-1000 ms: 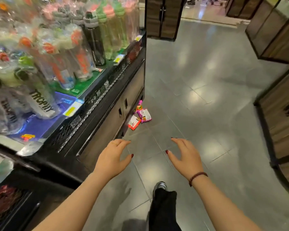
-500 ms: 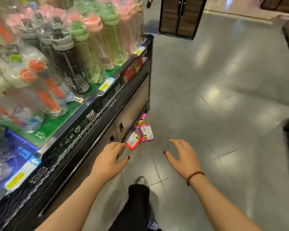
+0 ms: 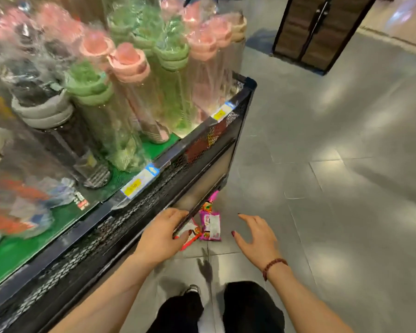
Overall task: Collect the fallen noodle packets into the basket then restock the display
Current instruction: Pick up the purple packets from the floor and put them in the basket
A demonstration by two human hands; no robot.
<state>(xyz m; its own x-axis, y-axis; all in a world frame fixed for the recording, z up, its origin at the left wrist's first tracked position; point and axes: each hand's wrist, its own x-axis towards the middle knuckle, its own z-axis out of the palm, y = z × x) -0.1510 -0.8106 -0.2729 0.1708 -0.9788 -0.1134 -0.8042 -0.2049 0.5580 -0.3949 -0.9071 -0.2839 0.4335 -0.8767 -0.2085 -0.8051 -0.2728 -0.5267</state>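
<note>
Packets (image 3: 208,222), a small heap, lie on the floor (image 3: 322,188) at the foot of the display (image 3: 154,195), between and just beyond the two sets of fingertips. Step in hand, as I judge it: the approach to collecting. Nothing is picked up yet and no basket is in view.

Display: black mesh rail, with wrapped bottles (image 3: 130,92) standing above it, up and to the left of the left fingers.

Left hand (image 3: 162,233): fingers spread and loosely bent, holding nothing. It overlaps the display's lower edge in this view; I cannot tell whether it touches.

Right hand (image 3: 257,236): fingers spread, slightly curled, empty, just to the right of the heap.

Pink packet (image 3: 210,225): flat, printed face up, between the left thumb and the right fingertips. Its long axis runs away from the person, roughly in line with the fingers.

Red-and-white packet (image 3: 190,234): slanted, its long axis diagonal, partly hidden behind the left thumb and the display edge.

Two smaller bits, orange (image 3: 206,206) and magenta (image 3: 213,195), lie past the fingertips against the display base; their axes are unclear.

Next move, likely: crouch lower, bring the fingers down onto the pink one first and pinch it across its short sides. A basket must be found too.
</note>
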